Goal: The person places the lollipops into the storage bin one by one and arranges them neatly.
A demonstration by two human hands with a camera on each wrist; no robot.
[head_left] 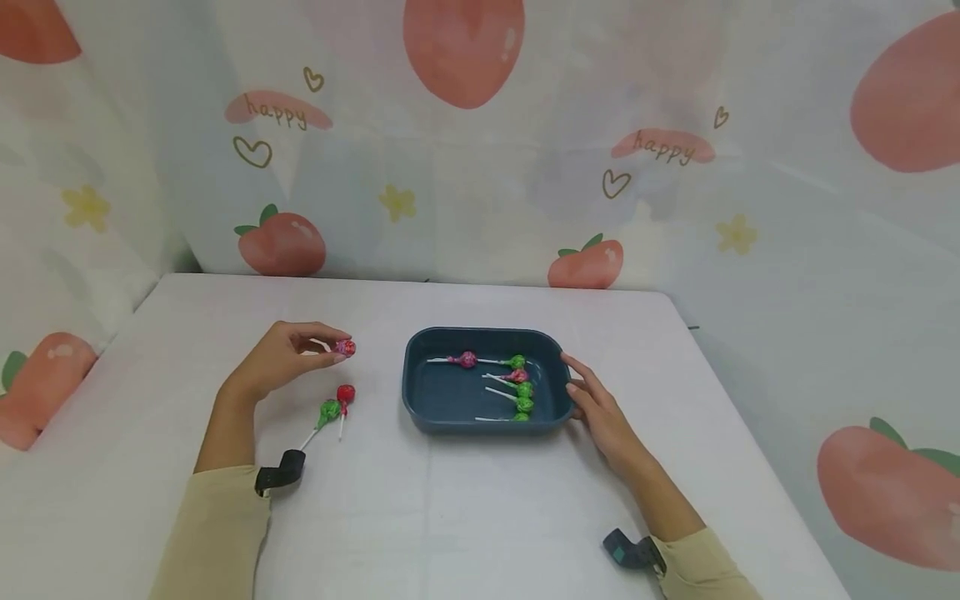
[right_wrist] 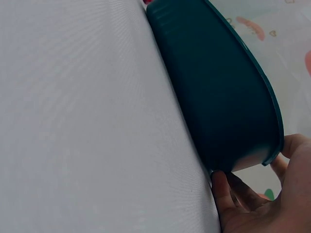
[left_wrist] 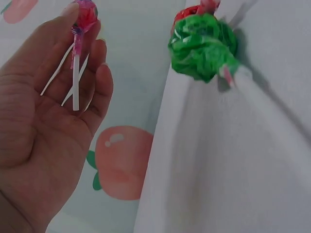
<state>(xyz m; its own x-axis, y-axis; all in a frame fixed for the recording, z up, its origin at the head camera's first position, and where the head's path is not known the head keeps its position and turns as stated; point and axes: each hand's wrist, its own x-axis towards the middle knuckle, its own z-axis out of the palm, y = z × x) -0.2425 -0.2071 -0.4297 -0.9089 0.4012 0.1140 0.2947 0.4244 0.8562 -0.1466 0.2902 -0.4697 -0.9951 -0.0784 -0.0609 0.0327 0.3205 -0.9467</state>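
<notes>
1. Head view: your left hand [head_left: 276, 357] pinches the held lollipop [head_left: 346, 347] by its candy end, thumb against fingers.
2. Key relation: blue tray [head_left: 450, 402] lies at 3 o'clock from that pinch, gap between; its long axis runs 9 to 3.
3. Left wrist view: stick [left_wrist: 76, 90] points to 6 o'clock.
4. Your left forearm [head_left: 223, 437] enters from 7 o'clock, fingers toward 3.
5. Your right hand [head_left: 606, 417] grips the tray's 3 o'clock end, fingers toward 10.
6. Loose green lollipop [head_left: 330, 410], red lollipop [head_left: 346, 394]: on the surface [head_left: 420, 517], 4 o'clock from your left hand, the nearer one.
</notes>
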